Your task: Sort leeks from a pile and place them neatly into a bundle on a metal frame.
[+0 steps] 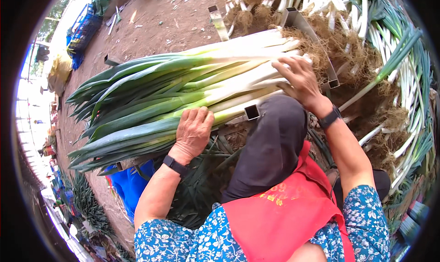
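A thick pile of large green onions (pixel 201 95) lies crosswise in front of me, leaves to the left, white stems and hairy roots to the right. The pile rests in a metal frame (pixel 252 112) with square posts. My left hand (pixel 194 130) is closed over the near edge, fingers curled together on the green part of an onion; its fingertips are partly hidden. Near the root end, my right hand (pixel 298 80) lies on the white stems, fingers apart and thumb spread toward me. Dark bands circle both wrists.
Loose green onions with tangled roots (pixel 405 129) are heaped along the right and far right. Blue plastic (pixel 130 184) lies below the leaf ends. A blue crate (pixel 85 28) stands at the far left on bare soil (pixel 151 19). My bent knee (pixel 279 120) is close against the frame.
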A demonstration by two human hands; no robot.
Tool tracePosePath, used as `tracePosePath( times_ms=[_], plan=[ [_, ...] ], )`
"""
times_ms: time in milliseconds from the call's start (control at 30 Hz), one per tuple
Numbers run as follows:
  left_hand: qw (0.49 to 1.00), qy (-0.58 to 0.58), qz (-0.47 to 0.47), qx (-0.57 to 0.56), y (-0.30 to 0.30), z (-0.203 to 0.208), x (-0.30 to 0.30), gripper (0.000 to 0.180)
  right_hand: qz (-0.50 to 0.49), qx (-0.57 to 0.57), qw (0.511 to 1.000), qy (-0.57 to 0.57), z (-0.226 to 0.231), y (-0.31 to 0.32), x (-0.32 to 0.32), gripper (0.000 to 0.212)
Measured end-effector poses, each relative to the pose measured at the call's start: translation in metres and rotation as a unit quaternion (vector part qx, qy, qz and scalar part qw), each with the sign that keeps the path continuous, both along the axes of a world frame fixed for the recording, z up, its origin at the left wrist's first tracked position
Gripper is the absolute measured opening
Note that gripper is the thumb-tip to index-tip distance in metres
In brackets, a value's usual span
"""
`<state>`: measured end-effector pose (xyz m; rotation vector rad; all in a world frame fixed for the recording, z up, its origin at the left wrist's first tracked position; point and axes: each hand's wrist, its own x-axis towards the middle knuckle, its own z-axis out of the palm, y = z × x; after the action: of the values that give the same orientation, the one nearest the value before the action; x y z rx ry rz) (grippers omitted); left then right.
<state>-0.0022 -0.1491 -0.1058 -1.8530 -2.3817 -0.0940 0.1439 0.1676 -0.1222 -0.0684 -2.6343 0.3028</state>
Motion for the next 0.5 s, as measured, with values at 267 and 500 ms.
tracePosePath(
  times_ms=[267,500],
  plan=[
    [0.992,0.015,0.036,-0.119,0.016,0.004,-0.005,0.077,0.026,-0.068,0.997,0.005,-0.049,-0.003,0.036,0.042],
    [0.979,-0.043,0.058,-0.193,0.047,0.015,-0.017,0.071,0.037,-0.077,0.995,-0.053,-0.058,0.03,0.017,0.039]
  ],
)
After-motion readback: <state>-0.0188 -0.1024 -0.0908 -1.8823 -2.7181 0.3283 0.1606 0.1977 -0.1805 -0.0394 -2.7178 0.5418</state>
